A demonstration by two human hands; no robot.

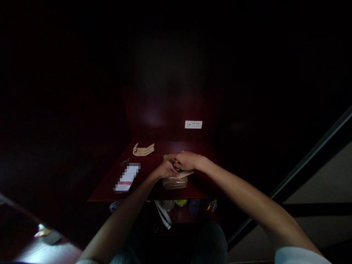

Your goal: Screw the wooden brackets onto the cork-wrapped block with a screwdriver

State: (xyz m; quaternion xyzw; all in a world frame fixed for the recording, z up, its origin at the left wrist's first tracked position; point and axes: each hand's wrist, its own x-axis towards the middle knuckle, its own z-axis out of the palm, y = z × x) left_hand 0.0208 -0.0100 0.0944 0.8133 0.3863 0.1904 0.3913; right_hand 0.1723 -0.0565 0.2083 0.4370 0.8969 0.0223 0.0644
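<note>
My left hand (165, 169) is closed, its fingertips pressed on a pale, flat wooden piece (185, 175). Just behind and to the right, my right hand (187, 160) bends down with its fingers closed around a small yellow-and-dark thing (177, 169), mostly covered by the fingers; its kind is unclear. Under both hands lies a brown package (175, 183) in shiny clear wrap, near the front edge of the dark red table (150, 172). The hands hide much of the package's middle.
Curved pale wooden pieces (143, 150) lie at the back left. In front of them are a small dark metal item (125, 161) and a blurred-out phone-like slab (127, 178). A white socket (193, 124) is on the back wall. Below, a shelf holds jars and a white strap (163, 215).
</note>
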